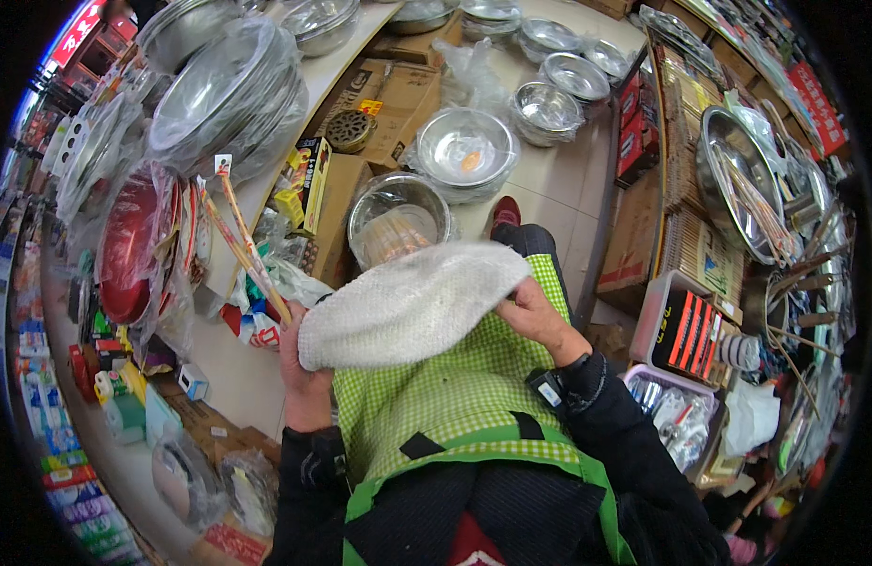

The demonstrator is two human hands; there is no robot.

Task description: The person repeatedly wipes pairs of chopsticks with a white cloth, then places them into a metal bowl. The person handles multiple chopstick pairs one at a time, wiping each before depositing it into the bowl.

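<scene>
A white knitted cloth, somewhat blurred along its top edge, is stretched between both hands over the green checked apron. My left hand grips its left end and also holds a pair of long wooden sticks in printed wrapping, which point up and to the left. At the cloth's right end, my right hand pinches the edge between thumb and fingers. Just beyond the cloth, a steel basin on the floor holds a bundle of wooden sticks in clear plastic.
Plastic-wrapped steel basins stand ahead on the tiled floor. Left is a shelf with stacked basins and red trays; cardboard boxes lie beside it. At right, a shelf carries a large steel bowl and a clear plastic bin.
</scene>
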